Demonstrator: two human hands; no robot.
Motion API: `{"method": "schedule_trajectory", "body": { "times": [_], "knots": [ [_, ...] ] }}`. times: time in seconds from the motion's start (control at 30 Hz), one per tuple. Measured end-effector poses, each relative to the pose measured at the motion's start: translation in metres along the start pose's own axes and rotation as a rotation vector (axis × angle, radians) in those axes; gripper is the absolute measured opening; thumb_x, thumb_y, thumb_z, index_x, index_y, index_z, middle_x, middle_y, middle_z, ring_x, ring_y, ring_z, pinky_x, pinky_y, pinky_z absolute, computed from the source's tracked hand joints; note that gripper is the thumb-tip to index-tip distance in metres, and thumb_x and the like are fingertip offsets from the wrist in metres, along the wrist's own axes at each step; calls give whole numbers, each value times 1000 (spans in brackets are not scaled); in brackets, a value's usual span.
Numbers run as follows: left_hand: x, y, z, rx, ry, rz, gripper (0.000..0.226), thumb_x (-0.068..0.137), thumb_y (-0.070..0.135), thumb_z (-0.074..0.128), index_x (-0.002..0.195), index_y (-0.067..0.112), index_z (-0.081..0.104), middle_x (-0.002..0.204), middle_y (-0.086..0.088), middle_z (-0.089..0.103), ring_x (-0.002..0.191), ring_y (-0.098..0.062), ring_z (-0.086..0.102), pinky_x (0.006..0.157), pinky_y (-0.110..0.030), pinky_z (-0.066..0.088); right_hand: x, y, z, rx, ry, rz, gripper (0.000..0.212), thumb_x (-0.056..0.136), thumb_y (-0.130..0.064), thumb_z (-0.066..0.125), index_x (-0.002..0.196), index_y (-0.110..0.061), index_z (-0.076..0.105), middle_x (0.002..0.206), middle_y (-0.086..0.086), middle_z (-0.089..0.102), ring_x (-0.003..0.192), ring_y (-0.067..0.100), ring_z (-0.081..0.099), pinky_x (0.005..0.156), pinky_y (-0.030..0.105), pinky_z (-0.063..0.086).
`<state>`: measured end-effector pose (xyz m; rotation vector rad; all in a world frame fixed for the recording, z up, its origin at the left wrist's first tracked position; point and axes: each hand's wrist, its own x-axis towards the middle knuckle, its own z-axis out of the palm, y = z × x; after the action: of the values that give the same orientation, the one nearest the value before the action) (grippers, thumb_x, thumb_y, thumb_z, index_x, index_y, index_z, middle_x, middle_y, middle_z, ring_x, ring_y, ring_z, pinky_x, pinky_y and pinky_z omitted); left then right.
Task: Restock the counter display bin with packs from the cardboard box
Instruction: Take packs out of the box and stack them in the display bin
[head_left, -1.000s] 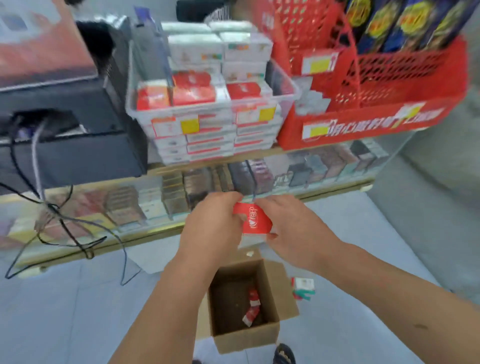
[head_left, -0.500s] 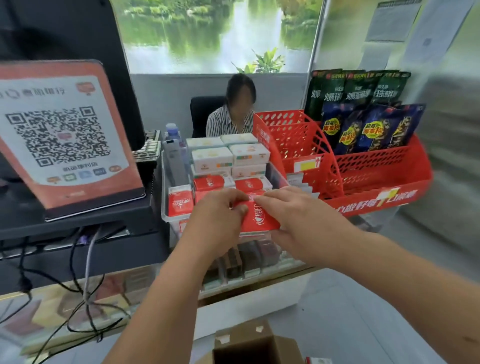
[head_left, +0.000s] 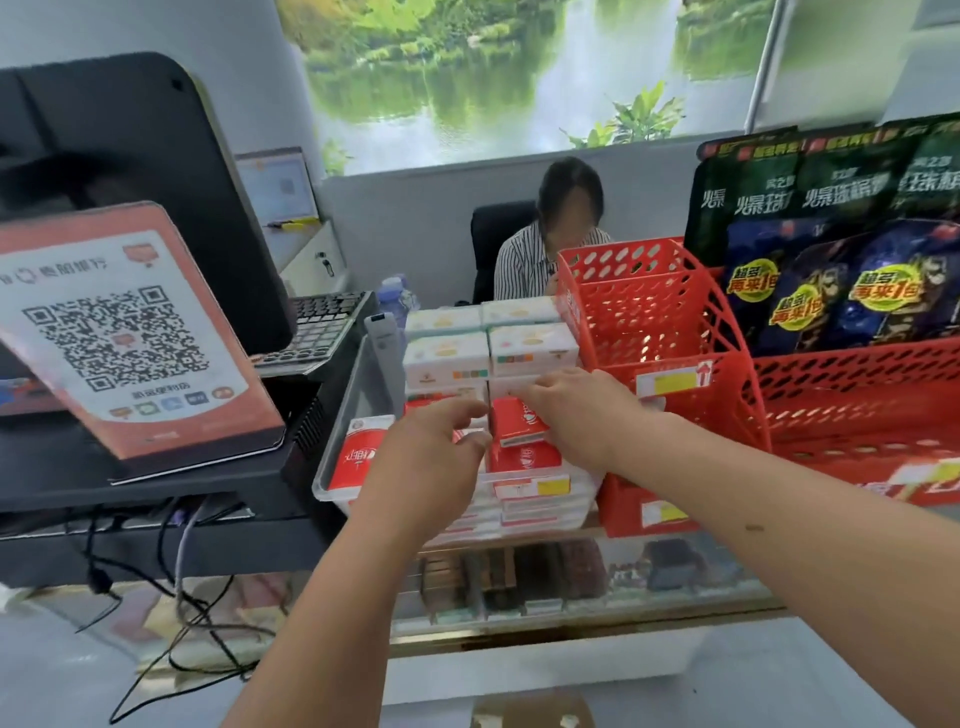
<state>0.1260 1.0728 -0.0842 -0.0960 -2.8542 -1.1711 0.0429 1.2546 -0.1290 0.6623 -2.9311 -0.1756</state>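
Observation:
A red pack (head_left: 519, 426) sits on top of the red packs stacked in the clear plastic display bin (head_left: 337, 452) on the counter. My right hand (head_left: 576, 410) holds it from the right, fingers curled over its top edge. At the pack's left edge is my left hand (head_left: 431, 457), with curled thumb and forefinger pinching that edge. White boxes (head_left: 530, 348) fill the back of the bin. Only the top flaps of the cardboard box (head_left: 530, 714) show, at the bottom edge on the floor.
A red mesh basket (head_left: 649, 322) stands right of the bin, with a wider one (head_left: 857, 395) holding dark snack bags (head_left: 831, 291). A QR-code stand (head_left: 119, 338), a monitor and a keyboard (head_left: 317, 332) sit to the left. A person (head_left: 550, 244) sits behind the counter. Cables hang below.
Both hands carried the red pack up from above the cardboard box and forward into the bin, where it now rests on the stack. The view tilted up from the floor.

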Motion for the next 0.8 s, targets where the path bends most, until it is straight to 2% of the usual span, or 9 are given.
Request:
{"method": "schedule_trajectory", "body": {
  "times": [0.1,0.23,0.33,0.53,0.6,0.7,0.8],
  "knots": [
    [5,2,3,22,18,-30,31,94,30,58,124,33,63,124,12,64,106,-10,61,88,-28,49,11,3,12,2,56,-22,45,87,-12,58,129,-24,50,120,1,58,115,26,55,84,40,50],
    [12,5,6,29,35,-34,32,93,31,59,124,34,63,122,13,65,101,-12,63,83,-37,56,12,2,14,5,91,-17,38,88,-9,57,124,-21,55,121,5,56,116,27,52,82,38,47],
    [16,7,12,14,19,-27,30,94,30,59,124,33,63,122,11,65,96,-6,61,76,-22,51,13,1,12,0,73,-4,33,90,-8,53,120,-23,59,118,5,58,113,28,53,78,37,46],
    [17,5,16,-8,-21,-4,31,95,31,58,126,32,61,126,10,63,111,-11,59,90,-32,51,13,-6,8,-12,49,31,35,91,-6,52,122,-21,57,120,6,57,116,29,52,83,40,48],
    [14,2,14,-10,-22,9,32,96,31,57,127,32,60,127,11,63,113,-10,58,92,-31,50,8,-7,7,26,67,50,36,89,-6,54,121,-22,56,117,4,58,112,27,53,81,39,49],
    [9,-3,10,-41,-30,38,31,96,31,58,127,32,61,126,12,63,114,-11,57,96,-34,50,-8,-13,-3,72,136,93,32,90,-11,57,119,-22,59,114,0,60,110,25,55,76,35,50],
    [3,-8,6,-73,-80,94,31,95,28,58,126,32,62,124,12,64,112,-12,58,97,-39,49,-35,-32,-16,118,232,126,28,94,-17,55,121,-20,63,114,0,62,111,25,54,82,41,54]
  ]
}}
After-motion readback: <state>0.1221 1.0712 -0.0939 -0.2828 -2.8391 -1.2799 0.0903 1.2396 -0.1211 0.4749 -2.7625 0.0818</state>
